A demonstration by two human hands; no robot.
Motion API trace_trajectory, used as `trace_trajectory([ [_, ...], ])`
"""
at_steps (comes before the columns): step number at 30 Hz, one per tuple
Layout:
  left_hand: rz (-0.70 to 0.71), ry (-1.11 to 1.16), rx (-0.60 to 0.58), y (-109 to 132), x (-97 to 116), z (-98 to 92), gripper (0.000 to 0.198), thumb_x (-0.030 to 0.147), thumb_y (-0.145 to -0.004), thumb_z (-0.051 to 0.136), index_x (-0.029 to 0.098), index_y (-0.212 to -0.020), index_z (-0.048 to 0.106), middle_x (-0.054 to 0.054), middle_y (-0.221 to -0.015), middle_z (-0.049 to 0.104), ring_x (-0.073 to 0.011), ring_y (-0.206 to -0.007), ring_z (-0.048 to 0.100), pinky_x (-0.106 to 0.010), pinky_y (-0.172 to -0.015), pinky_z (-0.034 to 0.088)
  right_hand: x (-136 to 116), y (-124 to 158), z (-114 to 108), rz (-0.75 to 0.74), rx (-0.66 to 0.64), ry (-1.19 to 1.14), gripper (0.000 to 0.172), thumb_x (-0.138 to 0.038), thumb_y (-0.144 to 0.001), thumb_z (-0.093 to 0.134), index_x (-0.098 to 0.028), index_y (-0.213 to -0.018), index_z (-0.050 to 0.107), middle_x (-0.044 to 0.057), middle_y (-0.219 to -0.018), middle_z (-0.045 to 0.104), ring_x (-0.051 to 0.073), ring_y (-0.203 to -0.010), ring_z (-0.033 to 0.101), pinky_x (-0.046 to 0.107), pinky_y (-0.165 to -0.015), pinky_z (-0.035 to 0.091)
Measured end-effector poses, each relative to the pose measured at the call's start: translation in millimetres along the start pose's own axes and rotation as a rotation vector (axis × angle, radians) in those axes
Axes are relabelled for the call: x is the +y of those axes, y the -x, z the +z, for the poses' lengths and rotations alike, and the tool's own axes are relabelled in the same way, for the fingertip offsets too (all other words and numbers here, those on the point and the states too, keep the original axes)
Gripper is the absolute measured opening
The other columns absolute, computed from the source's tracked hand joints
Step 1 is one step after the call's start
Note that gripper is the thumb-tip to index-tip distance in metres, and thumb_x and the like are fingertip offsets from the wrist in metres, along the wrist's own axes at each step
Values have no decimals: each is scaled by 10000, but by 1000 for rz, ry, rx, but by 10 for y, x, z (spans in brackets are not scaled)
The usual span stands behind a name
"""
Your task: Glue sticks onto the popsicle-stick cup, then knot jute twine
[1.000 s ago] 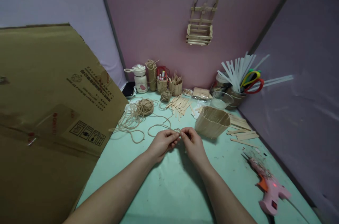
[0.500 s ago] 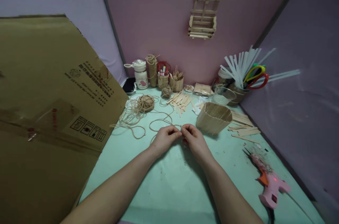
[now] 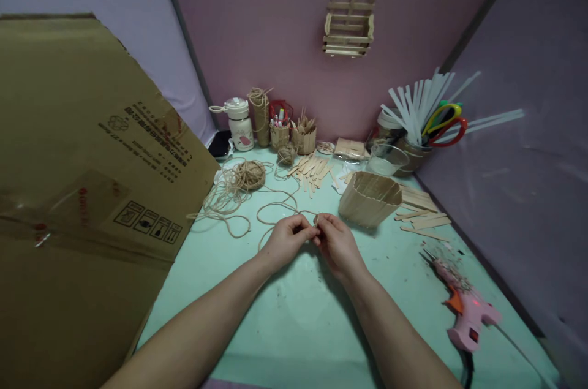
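Observation:
My left hand (image 3: 289, 240) and my right hand (image 3: 337, 242) meet at the fingertips above the middle of the table, both closed in a pinch. Between them they hold the end of a jute twine (image 3: 296, 196), mostly hidden by the fingers. From there the twine loops back over the table towards a jute twine ball (image 3: 250, 175) with a loose tangle at its left. Just beyond my right hand stands a basket made of wooden craft sticks (image 3: 367, 202), its open top facing up.
A pink glue gun (image 3: 471, 312) with a red light lies at right. Craft sticks (image 3: 425, 220) lie beside the basket, more (image 3: 312, 169) behind. A big cardboard box (image 3: 92, 193) blocks the left. Along the back stand a white bottle (image 3: 241, 128) and a holder with scissors (image 3: 448, 128).
My fingertips have shifted slightly against each other, still pinching the twine. The view has tipped down a little, and the things on the table have stayed in place.

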State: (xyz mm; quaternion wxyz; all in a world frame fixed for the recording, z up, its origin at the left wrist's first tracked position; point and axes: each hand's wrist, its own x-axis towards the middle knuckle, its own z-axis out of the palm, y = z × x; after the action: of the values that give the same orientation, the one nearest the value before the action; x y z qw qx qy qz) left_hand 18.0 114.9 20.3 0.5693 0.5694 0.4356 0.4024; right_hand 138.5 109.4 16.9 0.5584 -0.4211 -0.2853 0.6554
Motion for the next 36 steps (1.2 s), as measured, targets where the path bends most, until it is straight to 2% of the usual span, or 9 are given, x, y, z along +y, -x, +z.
trace_trajectory([
  [7,-22,91,-8,-5,-14,-4,237,352,-739,675,147,-658,587,-40,-676,663,-155,-698,578,-288,-726,419,-58,3,-5,19,-43,-19,228,-321,-655,661,-200,-597,477,-35,-589,424,108,-567,386,241,-505,315],
  [10,-53,98,-9,-19,-40,-5,204,340,-765,639,146,-705,619,-51,-725,678,-166,-736,593,-301,-761,427,-64,-13,-54,6,-48,115,259,-399,-686,659,-197,-649,500,-33,-591,448,109,-552,400,248,-512,322],
  [12,-43,-4,2,-27,-52,-22,165,303,-773,617,151,-715,640,-44,-744,664,-166,-754,579,-297,-763,421,-59,-22,-87,-26,-25,251,270,-438,-714,640,-195,-703,522,-35,-593,464,109,-537,403,248,-511,318],
  [17,117,-330,55,-34,-50,-75,117,239,-762,606,168,-703,678,-35,-802,551,-169,-824,526,-292,-782,402,-58,-19,-110,-215,19,559,209,-402,-751,585,-198,-731,546,-18,-642,526,138,-595,452,266,-565,353],
  [22,126,-373,46,-33,-64,-64,90,174,-738,594,168,-668,650,-22,-771,539,-154,-783,519,-281,-753,398,-61,-4,-99,-335,12,758,172,-355,-776,540,-189,-740,563,25,-741,595,173,-703,512,294,-652,393],
  [25,52,-249,84,-48,-101,-58,87,214,-730,626,163,-660,636,-16,-736,567,-148,-748,517,-278,-730,392,-28,-28,-125,-348,18,727,185,-370,-794,540,-188,-785,572,29,-757,600,174,-712,518,293,-655,406],
  [29,-51,128,118,-69,-109,-68,200,335,-717,696,143,-688,647,-12,-714,578,-122,-703,504,-252,-674,378,2,-53,-151,-315,65,617,257,-431,-798,567,-196,-900,596,9,-718,586,159,-643,504,273,-580,389],
  [32,-109,371,127,-70,-69,-72,252,353,-653,770,132,-711,665,-15,-737,600,-106,-701,515,-233,-663,380,-14,-29,-123,-218,-23,611,262,-442,-770,610,-191,-834,644,-11,-624,554,139,-565,456,260,-524,340],
  [36,-160,473,140,-66,-39,-60,287,342,-595,822,120,-694,669,-19,-708,607,-100,-668,517,-225,-628,378,-26,14,-70,-95,-87,514,272,-443,-728,659,-173,-758,644,-36,-527,482,108,-497,377,241,-472,270],
])
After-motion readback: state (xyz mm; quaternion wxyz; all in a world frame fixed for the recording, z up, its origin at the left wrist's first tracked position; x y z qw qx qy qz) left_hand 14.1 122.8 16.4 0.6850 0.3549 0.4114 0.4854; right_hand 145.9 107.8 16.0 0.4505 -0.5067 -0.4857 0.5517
